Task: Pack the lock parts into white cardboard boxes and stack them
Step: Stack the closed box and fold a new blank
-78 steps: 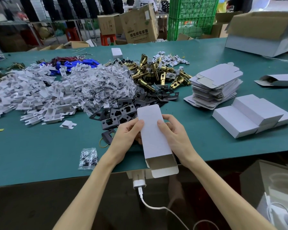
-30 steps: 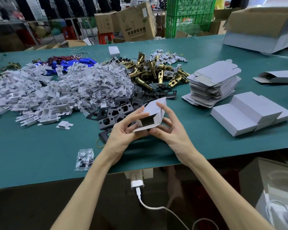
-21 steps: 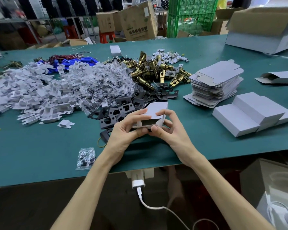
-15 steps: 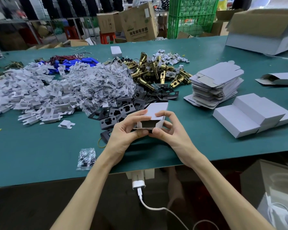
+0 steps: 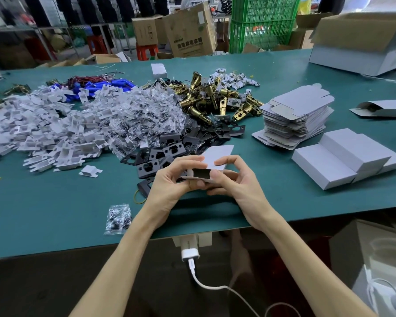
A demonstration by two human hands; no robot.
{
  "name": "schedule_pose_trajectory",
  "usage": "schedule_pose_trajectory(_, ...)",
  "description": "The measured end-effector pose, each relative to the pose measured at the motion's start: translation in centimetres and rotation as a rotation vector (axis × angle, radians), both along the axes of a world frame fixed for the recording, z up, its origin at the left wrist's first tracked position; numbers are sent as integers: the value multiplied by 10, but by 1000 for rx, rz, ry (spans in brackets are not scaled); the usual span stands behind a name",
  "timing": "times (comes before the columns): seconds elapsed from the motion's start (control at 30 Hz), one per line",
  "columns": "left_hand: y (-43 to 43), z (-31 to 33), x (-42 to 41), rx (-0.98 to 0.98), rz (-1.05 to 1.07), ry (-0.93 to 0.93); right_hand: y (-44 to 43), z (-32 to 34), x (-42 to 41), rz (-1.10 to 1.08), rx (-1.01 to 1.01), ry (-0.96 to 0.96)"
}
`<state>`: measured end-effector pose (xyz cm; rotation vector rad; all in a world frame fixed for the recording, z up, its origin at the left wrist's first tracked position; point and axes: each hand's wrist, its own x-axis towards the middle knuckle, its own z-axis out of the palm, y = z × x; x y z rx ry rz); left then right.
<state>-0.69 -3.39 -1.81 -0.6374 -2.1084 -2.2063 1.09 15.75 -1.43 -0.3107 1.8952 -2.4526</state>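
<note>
Box (image 5: 217, 154) sits over the table (image 5: 55, 202) near edge; we grip it with left hand (image 5: 169, 183) and right hand (image 5: 237, 183), fingers curled round its open end, black plates (image 5: 169, 151) just behind.

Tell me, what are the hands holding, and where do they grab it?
The left hand and right hand hold a small white cardboard box by its open near end, one at each side.

Beyond the green table (image 5: 55, 213) stand brown cartons (image 5: 190, 30), green crates (image 5: 263, 24), perhaps red stools (image 5: 146, 51).
</note>
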Motion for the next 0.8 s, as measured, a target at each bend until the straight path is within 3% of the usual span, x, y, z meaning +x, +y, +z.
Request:
schedule_pose_trajectory(0.37, -2, 1, 0, 125, -34, -64, 2, 4, 0, 17, -83, -52)
schedule_pose_trajectory(0.8, 1, 2, 3, 57, -14, -11, 3, 5, 0, -5, -110, -65)
